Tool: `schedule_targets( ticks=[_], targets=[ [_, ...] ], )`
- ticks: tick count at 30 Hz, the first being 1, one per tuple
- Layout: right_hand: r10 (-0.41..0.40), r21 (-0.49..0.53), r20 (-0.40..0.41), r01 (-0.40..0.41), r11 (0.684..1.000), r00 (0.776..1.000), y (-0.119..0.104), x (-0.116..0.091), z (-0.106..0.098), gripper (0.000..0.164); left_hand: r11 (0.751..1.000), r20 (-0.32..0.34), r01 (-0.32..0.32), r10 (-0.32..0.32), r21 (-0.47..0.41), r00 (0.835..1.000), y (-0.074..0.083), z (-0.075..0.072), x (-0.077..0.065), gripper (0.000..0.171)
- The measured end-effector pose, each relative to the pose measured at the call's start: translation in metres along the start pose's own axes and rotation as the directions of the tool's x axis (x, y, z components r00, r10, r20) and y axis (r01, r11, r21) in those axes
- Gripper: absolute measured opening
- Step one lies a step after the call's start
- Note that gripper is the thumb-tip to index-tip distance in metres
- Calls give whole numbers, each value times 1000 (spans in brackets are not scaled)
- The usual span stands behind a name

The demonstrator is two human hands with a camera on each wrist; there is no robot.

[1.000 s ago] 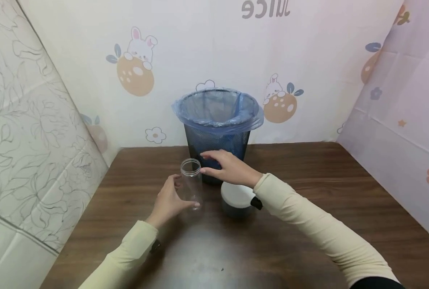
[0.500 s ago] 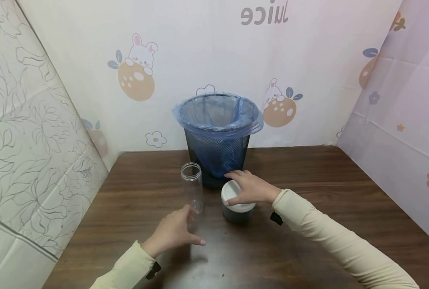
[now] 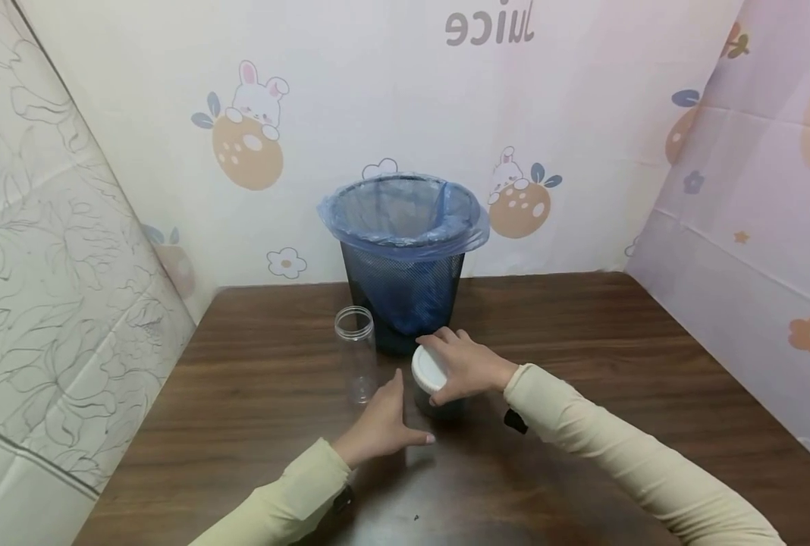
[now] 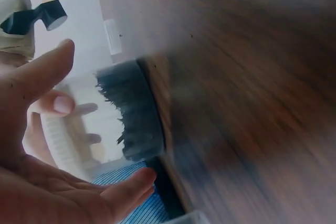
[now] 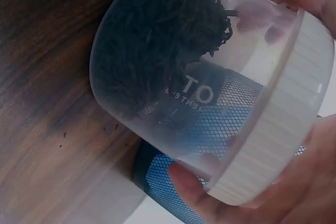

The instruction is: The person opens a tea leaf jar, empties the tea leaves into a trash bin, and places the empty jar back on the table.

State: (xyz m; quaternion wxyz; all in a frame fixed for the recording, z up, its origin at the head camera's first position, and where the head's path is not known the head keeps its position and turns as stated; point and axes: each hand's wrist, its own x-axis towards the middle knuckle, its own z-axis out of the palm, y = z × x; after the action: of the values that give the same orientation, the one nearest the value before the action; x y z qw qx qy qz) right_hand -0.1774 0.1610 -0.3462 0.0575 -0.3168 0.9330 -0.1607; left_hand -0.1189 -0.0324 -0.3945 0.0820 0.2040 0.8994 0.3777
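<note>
My right hand grips the upper part of a see-through jar with a white ribbed lid, fingers and thumb curled round it. The lid leans to the left in the head view. Dark loose shreds, like tea leaves, lie inside in a sloping heap in the right wrist view. My left hand is just left of the jar, thumb and fingers spread, holding nothing. A tall clear open-topped plastic container stands upright beyond the left hand, its lower part partly hidden by the fingers.
A black mesh bin with a blue plastic liner stands behind the jar and the clear container. Small dark specks lie on the wooden tabletop. Patterned walls enclose the back and sides.
My left hand let go of the clear container and moved right toward the jar. My right hand came from beside the container's rim to the jar, which has tipped to the left.
</note>
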Motion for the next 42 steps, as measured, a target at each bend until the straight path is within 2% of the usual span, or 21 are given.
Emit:
schedule_targets(
  ticks=[4,9,12,16,18,22,28,33,38,42],
  targets=[
    [-3,15,-8,3,1000,1000,-1,-2,-3,89,995,-32,-77,75,-62,997,-2,4,12,114],
    [22,100,-2,-21,995,1000,-4,-5,-11,90,983,-98,-162,153,-90,983,-3,12,18,122],
    [42,160,1,-42,986,999,-7,-6,-16,90,982,-148,-151,133,-115,980,0,15,19,122],
    [67,276,9,-67,959,998,-11,-8,-21,89,984,-210,-89,56,-153,976,5,16,20,118],
    [73,325,15,-74,943,997,-13,-9,-23,89,985,-244,-72,33,-154,969,7,16,21,116],
    [86,379,32,-92,921,996,-13,-10,-26,89,988,-296,-76,33,-134,954,8,16,24,110],
    [29,452,47,-47,891,998,-6,-14,-28,88,981,-287,-143,100,-131,953,4,10,25,105],
    [-39,460,23,24,888,999,-4,-16,-30,90,968,-262,-193,147,-160,954,1,4,25,102],
    [-101,431,-2,92,898,995,-2,-17,-31,90,958,-224,-200,154,-204,962,1,0,23,102],
    [-144,430,-20,139,892,989,1,-18,-34,89,950,-194,-204,159,-237,968,1,-4,22,103]
  ],
)
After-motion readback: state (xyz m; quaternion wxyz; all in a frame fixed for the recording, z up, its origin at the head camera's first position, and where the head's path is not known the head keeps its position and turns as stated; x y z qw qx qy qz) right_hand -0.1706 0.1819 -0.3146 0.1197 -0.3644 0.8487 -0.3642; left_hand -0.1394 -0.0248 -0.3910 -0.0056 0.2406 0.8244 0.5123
